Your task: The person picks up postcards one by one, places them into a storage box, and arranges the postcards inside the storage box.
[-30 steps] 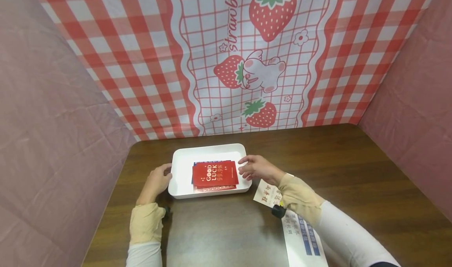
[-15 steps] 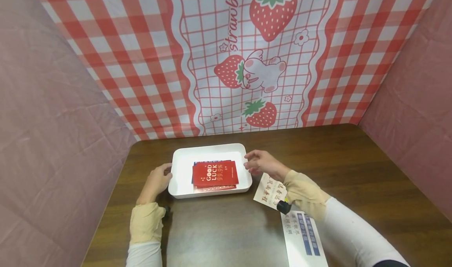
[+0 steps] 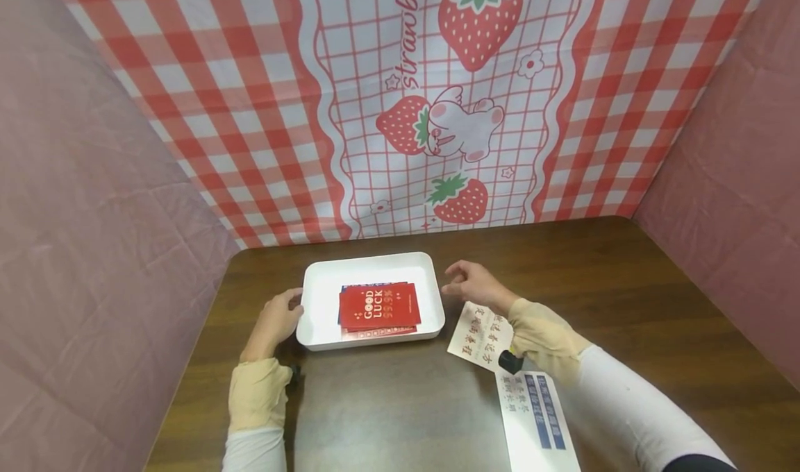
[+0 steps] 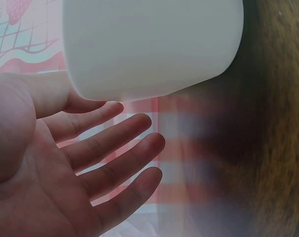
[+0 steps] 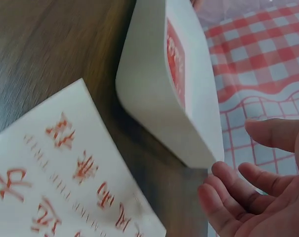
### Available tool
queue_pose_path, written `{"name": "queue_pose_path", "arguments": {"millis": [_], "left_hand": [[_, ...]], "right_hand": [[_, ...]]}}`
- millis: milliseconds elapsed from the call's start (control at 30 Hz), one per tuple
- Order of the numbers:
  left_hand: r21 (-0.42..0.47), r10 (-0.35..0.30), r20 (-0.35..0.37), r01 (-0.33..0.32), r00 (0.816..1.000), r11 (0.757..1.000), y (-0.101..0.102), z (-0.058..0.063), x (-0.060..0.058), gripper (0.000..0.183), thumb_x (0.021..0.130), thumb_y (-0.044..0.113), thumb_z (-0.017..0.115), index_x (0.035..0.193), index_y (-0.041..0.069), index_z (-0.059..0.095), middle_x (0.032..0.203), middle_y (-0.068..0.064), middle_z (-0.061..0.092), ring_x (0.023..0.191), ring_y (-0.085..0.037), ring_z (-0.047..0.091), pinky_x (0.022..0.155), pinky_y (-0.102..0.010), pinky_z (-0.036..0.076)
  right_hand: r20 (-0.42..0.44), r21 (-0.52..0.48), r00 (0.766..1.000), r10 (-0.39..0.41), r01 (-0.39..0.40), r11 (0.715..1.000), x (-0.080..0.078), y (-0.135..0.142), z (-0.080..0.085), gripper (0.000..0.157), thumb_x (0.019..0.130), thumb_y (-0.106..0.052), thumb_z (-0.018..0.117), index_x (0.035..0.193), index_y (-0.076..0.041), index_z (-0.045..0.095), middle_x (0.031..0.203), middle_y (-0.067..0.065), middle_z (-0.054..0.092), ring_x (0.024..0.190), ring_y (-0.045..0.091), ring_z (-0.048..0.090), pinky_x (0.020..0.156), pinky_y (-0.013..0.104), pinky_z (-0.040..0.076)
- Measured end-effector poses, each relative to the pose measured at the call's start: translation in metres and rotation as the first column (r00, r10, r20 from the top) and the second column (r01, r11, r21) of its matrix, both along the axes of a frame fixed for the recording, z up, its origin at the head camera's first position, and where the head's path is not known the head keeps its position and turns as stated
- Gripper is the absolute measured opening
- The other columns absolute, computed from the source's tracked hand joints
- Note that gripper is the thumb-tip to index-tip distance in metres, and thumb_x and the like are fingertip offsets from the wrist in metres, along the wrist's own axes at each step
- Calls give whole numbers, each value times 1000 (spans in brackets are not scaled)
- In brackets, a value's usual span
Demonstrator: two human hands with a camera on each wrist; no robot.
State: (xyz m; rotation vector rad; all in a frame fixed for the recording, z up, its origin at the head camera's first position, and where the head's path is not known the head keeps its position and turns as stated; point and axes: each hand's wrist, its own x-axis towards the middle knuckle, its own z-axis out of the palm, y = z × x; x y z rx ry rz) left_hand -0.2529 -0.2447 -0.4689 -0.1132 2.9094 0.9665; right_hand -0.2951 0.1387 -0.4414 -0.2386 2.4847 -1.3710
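A white tray (image 3: 319,326) holds a small pile of cards, with a red "GOOD LUCK" card (image 3: 380,305) on top and blue and red card edges showing under it. At the tray's left end is my left hand (image 3: 276,321), its fingers extended; in the left wrist view the thumb lies against or just behind the tray wall (image 4: 154,44). My right hand (image 3: 478,283) is beside the tray's right end with loosely bent fingers and nothing held. In the right wrist view its fingertips lie close to the tray's corner (image 5: 198,153); contact cannot be told.
A cream card with red characters (image 3: 475,336) lies on the table below the right wrist. Nearer the front, a white card with blue bands (image 3: 531,423) lies partly beside the right sleeve. The brown wooden table (image 3: 400,409) ends at a red-checked strawberry cloth (image 3: 462,125).
My right hand has drawn back to the right, from over the tray's right rim to outside it, uncovering more of the cream card. The left hand and the tray have stayed in place.
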Motion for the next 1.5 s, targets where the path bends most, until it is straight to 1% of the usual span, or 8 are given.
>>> {"name": "queue_pose_path", "arguments": {"millis": [200,333,567,700,800,1033,1267,1500], "left_hand": [[-2,-7,-2,7,1000,1000,-1,1,-1,45,94,9,48,138,-4,50,128,-26,61,119,-40,58,103,-53,44],[-6,-8,-8,8,1000,1000,-1,1,-1,45,94,9,48,137,-4,50,127,-26,62,118,-40,58,103,-53,44],[-5,-5,0,5,1000,1000,-1,0,1,46,94,9,47,138,-4,49,128,-26,61,120,-42,57,103,-54,43],[-10,-5,5,5,1000,1000,-1,-1,1,46,94,10,47,138,-4,49,128,-26,61,120,-42,56,103,-54,43],[-10,-5,6,5,1000,1000,-1,-1,1,46,94,10,47,138,-4,49,128,-26,61,121,-42,56,104,-54,42],[-5,-5,9,5,1000,1000,-1,-1,-1,46,94,10,47,139,-3,49,128,-26,61,120,-40,57,104,-54,43],[-6,3,19,-3,1000,1000,-1,0,-2,46,95,11,47,139,-2,48,130,-25,60,118,-40,57,103,-54,43],[-10,6,31,-6,999,1000,-1,-1,-2,47,95,11,46,140,-2,48,130,-25,59,118,-39,57,103,-54,43]], "right_hand": [[-53,85,998,20,-15,996,0,13,-3,48,85,-12,70,124,10,53,97,20,64,85,25,62,71,30,52],[-68,146,997,38,-28,989,2,21,-3,51,84,-14,72,125,10,53,94,17,62,83,23,60,70,29,49],[-54,308,996,75,-55,950,5,33,-10,66,80,-25,77,131,6,51,107,20,59,96,29,57,81,40,50],[-53,370,993,106,-79,926,7,38,-17,74,78,-28,79,133,8,48,117,26,59,106,37,58,91,49,50],[-60,407,990,124,-89,909,10,40,-19,77,76,-29,81,132,10,48,117,28,60,106,38,59,93,51,49],[-96,525,991,93,-29,851,16,41,-16,76,69,-34,85,125,6,54,113,26,58,105,40,53,92,53,46],[-56,668,994,92,-31,744,24,42,-16,97,65,-46,86,137,5,45,131,33,47,120,49,44,99,62,41],[-37,708,996,83,-33,706,29,43,-20,102,64,-51,85,140,3,43,133,33,45,122,50,43,99,63,41]]}}
